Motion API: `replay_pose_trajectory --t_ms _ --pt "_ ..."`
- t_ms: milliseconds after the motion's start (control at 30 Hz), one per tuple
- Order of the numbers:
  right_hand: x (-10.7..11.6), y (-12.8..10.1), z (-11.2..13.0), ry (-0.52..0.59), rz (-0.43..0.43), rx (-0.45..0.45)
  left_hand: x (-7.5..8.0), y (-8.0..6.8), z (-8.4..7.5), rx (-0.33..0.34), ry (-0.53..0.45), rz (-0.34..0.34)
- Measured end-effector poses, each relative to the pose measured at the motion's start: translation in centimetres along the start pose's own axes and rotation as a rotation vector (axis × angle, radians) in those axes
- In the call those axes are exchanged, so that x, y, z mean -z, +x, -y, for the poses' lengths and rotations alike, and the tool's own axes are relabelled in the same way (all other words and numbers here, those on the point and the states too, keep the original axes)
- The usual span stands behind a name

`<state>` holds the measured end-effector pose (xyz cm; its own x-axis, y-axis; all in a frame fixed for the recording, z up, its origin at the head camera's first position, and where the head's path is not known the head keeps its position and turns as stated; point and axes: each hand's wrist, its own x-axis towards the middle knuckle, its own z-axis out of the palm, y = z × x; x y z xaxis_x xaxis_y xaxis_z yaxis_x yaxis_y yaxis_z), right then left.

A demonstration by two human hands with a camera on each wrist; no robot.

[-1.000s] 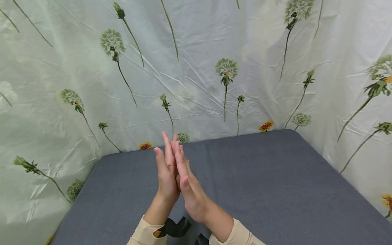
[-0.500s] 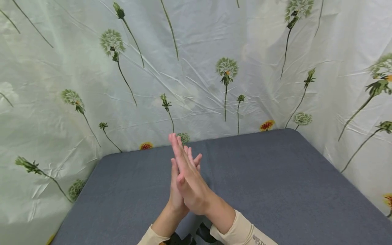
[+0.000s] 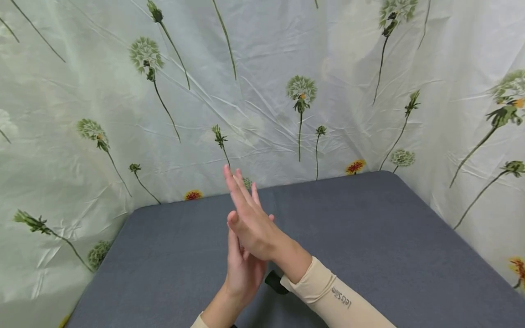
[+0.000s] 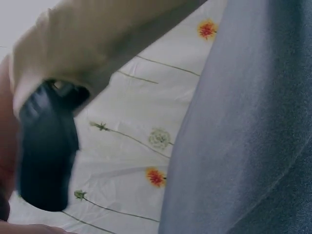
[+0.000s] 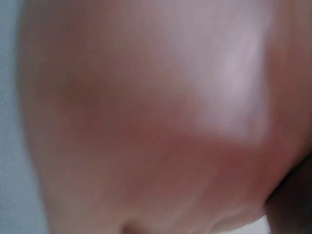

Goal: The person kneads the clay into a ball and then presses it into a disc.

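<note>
Grey table (image 3: 369, 237), floral curtain (image 3: 287, 68) behind. Right hand (image 3: 250, 223) has slid forward over left hand (image 3: 242, 273); fingers straight, palms touching, grasping nothing.

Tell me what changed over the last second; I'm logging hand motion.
The right hand slid forward and up over the left hand, which drew back toward the body. Palms stay pressed together, fingers straight, nothing held. The grey table is unchanged.

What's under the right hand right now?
The left hand lies under the right hand, palms together; only its heel and a fingertip show. Below both, bare grey table. Anything between the palms is hidden.
</note>
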<state>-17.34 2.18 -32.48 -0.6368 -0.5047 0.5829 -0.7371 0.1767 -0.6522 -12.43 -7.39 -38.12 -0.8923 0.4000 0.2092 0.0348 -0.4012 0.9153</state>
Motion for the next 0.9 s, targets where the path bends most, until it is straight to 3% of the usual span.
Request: replay_pose_trajectory --t_ms 133,200,433,667,900 --pt "0.3 0.0 -1.4 0.068 -0.006 -0.044 0.2 0.0 -0.4 0.012 -0.014 0.067" --pt "0.2 -0.2 -2.1 0.107 -0.019 -0.061 0.1 0.1 -0.7 -0.007 -0.013 0.063" --pt "-1.5 -1.9 -3.8 0.227 -0.047 -0.083 0.2 0.5 -2.3 -0.082 0.07 -0.05" --pt "-2.8 -3.0 -2.4 0.259 -0.081 -0.018 0.6 1.4 -3.2 -0.141 0.107 -0.144" --pt "-3.6 -3.9 -0.3 0.194 -0.092 0.011 1.0 2.2 -3.7 -0.149 0.117 -0.176"
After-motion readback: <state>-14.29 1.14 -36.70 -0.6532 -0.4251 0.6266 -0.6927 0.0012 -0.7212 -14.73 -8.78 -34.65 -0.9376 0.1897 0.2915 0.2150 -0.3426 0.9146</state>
